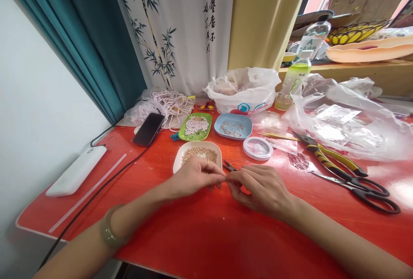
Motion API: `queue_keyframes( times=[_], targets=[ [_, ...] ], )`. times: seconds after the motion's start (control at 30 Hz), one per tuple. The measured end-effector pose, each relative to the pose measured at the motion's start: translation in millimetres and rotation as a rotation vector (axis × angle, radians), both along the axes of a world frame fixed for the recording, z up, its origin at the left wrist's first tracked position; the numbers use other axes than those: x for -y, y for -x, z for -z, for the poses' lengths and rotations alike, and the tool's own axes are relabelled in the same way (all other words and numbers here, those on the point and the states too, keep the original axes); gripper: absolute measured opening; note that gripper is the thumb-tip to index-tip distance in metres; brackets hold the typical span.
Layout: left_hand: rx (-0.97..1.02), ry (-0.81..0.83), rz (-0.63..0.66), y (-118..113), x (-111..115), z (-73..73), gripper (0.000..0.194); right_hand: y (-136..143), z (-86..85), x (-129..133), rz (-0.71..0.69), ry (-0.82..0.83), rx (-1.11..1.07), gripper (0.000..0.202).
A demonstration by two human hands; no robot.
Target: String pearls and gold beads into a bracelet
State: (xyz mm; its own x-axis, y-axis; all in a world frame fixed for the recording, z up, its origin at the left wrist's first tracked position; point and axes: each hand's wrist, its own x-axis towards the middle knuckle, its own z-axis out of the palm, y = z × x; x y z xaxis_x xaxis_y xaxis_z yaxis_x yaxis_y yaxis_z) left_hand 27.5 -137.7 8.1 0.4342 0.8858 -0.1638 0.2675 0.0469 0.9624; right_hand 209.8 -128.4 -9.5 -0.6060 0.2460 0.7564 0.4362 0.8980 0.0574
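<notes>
My left hand [196, 175] is closed in a pinch in front of a cream dish [178, 158] of gold beads [208, 153]. Its fingertips meet those of my right hand [261, 188], which pinches too. Whatever sits between the fingers is too small to make out. Just behind my right fingers lies a small pair of pliers [228, 165], partly hidden. Farther back are a green dish [207, 120] of pale pearl beads [196, 125] and a blue dish [247, 122] of thin metal pins [232, 129]. A round clear-lidded container [257, 148] is right of them.
Yellow-black pliers [335, 160] and scissors [361, 186] lie at the right, near a clear plastic bag [348, 119]. A white bag [243, 91] and a bottle [293, 81] stand behind. At the left are a phone [148, 129], a white power bank [76, 170] and a black cable [106, 188].
</notes>
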Motion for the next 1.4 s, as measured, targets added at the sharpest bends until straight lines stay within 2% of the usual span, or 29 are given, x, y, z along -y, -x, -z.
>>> queue_keyframes(
  times=[0.17, 0.33, 0.43, 0.6, 0.7, 0.8, 0.87, 1.0, 1.07, 1.23, 1.33, 1.4],
  targets=[
    [0.060, 0.041, -0.031, 0, 2, -2.3, 0.012, -4, -3.6, 1, -0.028, 0.138, 0.011, 0.011],
    [0.070, 0.047, -0.065, -1, 2, -1.0, 0.010, -4, -5.9, 3, -0.041, 0.148, -0.007, 0.013],
    [0.075, 0.051, -0.091, -1, 1, -0.7, 0.012, -3, -4.2, 3, 0.002, 0.142, -0.018, 0.011],
    [0.119, 0.063, -0.141, -1, 2, -3.0, 0.013, -8, -1.2, -4, 0.176, 0.123, -0.052, 0.011],
    [0.153, 0.024, -0.154, -1, 2, -4.2, 0.012, -11, -3.0, -9, 0.369, 0.107, -0.043, 0.012],
    [0.184, 0.004, -0.193, -2, 4, -4.6, 0.013, -14, -2.7, -5, 0.564, 0.148, 0.080, 0.018],
    [0.205, 0.007, -0.223, -3, 4, -4.8, 0.014, -16, 2.4, 3, 0.610, 0.177, 0.189, 0.025],
    [0.229, 0.031, -0.290, -5, 5, -5.6, 0.014, -17, 21.6, 18, 0.596, 0.204, 0.296, 0.048],
    [0.228, 0.044, -0.318, -6, 6, -6.0, 0.014, -16, 28.7, 21, 0.576, 0.212, 0.317, 0.053],
    [0.236, 0.069, -0.348, -7, 6, -5.7, 0.015, -14, 25.6, 19, 0.537, 0.281, 0.305, 0.037],
    [0.249, 0.071, -0.360, -7, 5, -4.9, 0.014, -20, 17.4, 14, 0.536, 0.456, 0.192, 0.027],
    [0.264, 0.070, -0.370, -6, 5, -4.4, 0.015, -27, 12.2, 9, 0.466, 0.709, 0.076, 0.023]
  ],
)
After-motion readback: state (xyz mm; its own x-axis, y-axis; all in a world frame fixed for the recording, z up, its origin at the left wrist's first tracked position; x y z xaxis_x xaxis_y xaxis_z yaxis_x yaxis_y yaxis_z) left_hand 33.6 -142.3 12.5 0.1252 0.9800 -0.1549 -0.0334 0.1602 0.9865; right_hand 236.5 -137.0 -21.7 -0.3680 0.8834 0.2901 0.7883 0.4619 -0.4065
